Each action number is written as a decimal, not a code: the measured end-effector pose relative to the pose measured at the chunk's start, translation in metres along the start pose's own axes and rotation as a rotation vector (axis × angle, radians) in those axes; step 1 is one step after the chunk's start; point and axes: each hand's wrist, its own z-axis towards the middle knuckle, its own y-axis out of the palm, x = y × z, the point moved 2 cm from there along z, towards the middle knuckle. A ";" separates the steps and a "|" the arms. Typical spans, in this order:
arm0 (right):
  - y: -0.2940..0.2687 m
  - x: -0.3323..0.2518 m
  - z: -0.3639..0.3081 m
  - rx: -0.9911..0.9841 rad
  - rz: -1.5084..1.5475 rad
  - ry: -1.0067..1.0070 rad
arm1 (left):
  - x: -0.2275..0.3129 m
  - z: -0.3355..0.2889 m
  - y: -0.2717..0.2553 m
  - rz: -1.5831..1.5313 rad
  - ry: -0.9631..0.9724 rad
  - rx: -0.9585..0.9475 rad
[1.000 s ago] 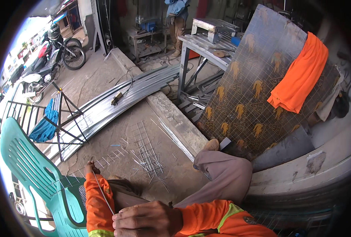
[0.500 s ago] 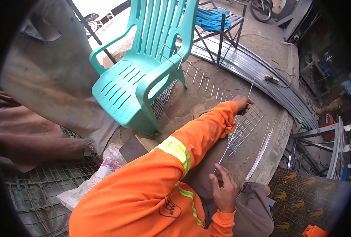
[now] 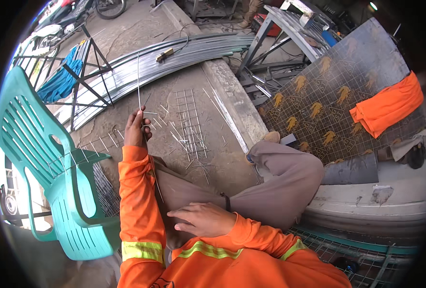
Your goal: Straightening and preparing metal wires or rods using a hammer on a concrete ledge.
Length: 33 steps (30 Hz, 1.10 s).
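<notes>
A long thin metal rod (image 3: 138, 81) is gripped by my left hand (image 3: 136, 127), its far end pointing away and its near end slanting down over my leg. My right hand (image 3: 203, 218) lies above my lap, palm down with fingers stretched out, holding nothing visible. On the ground ahead lies a narrow welded wire grid (image 3: 189, 115), with several short cut wire pieces (image 3: 178, 136) around it. Left of my left hand, a ladder-like strip of wire (image 3: 92, 145) extends in front of the chair. Longer thin rods (image 3: 226, 115) lie beside the concrete ledge.
A green plastic chair (image 3: 62, 192) stands at the left. Behind it are a dark metal frame with a blue cloth (image 3: 64, 77) and long metal strips (image 3: 126, 72). At the right, a patterned sheet (image 3: 313, 110) carries folded orange cloth (image 3: 390, 105). A metal stand (image 3: 256, 43) is farther back.
The view has swung right, so the chair now sits at the left edge. My right hand has moved from the rod's lower end to above my lap; my left hand still grips the rod.
</notes>
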 end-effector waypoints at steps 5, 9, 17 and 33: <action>0.001 0.000 -0.005 0.106 -0.006 -0.086 | 0.016 -0.003 -0.016 -0.176 -0.019 0.025; -0.034 -0.001 -0.017 -0.001 -0.030 0.021 | 0.018 -0.007 -0.029 -0.326 0.003 0.045; -0.092 0.010 -0.066 0.251 -0.126 0.152 | 0.010 -0.012 -0.006 -0.240 0.097 0.137; -0.178 0.086 -0.085 0.429 -0.139 0.372 | -0.057 0.039 0.067 0.096 0.100 -0.078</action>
